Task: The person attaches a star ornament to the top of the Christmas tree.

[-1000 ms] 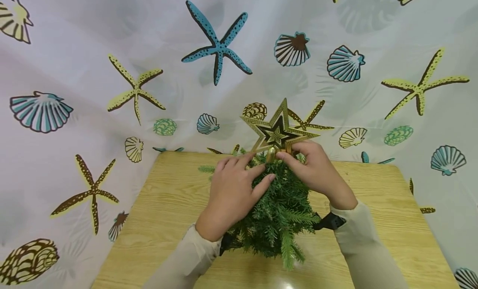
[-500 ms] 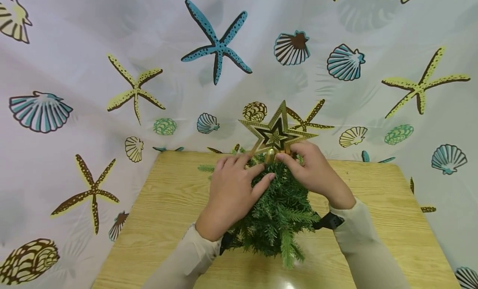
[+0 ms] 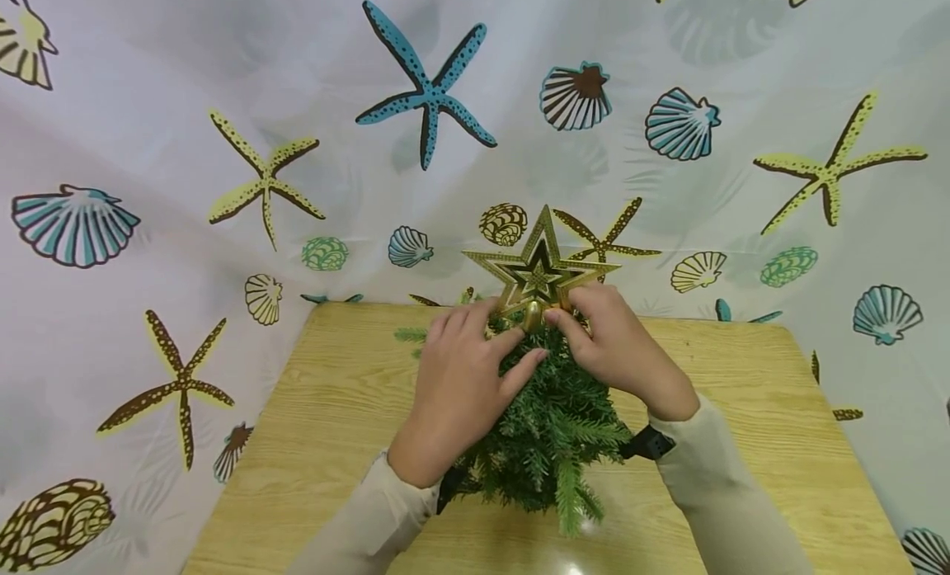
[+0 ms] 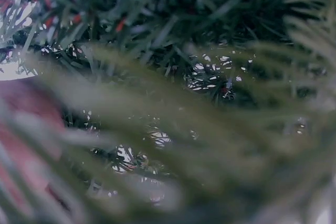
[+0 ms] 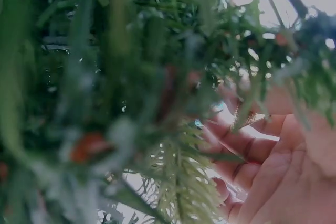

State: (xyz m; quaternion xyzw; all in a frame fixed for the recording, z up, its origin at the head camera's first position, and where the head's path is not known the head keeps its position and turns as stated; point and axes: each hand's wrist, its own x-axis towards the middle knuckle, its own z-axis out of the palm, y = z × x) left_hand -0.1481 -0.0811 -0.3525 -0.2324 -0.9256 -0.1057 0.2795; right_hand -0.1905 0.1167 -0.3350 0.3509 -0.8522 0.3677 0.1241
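Observation:
In the head view, a gold star tree topper [image 3: 538, 280] stands at the tip of a small green artificial Christmas tree [image 3: 549, 426]. My right hand [image 3: 623, 344] pinches the star's lower right side, close to its rounded gold base. From the left, my left hand [image 3: 460, 381] rests against the treetop, fingers extended beside the star's base and thumb lying over the needles. Some left fingertips are hidden behind the branches. Blurred needles [image 4: 184, 3] fill most of the left wrist view. In the right wrist view, my right palm and fingers show behind green sprigs [image 5: 184, 182].
The tree stands on a light wood-grain table [image 3: 341, 410]. Behind and at both sides hangs a white curtain [image 3: 505, 30] printed with starfish and shells. Dark straps [image 3: 649, 443] circle the wrists below beige sleeves [image 3: 727, 484].
The star has shifted slightly left and down and turned more upright. My right hand has moved a little left with it. My left hand has stayed nearly still.

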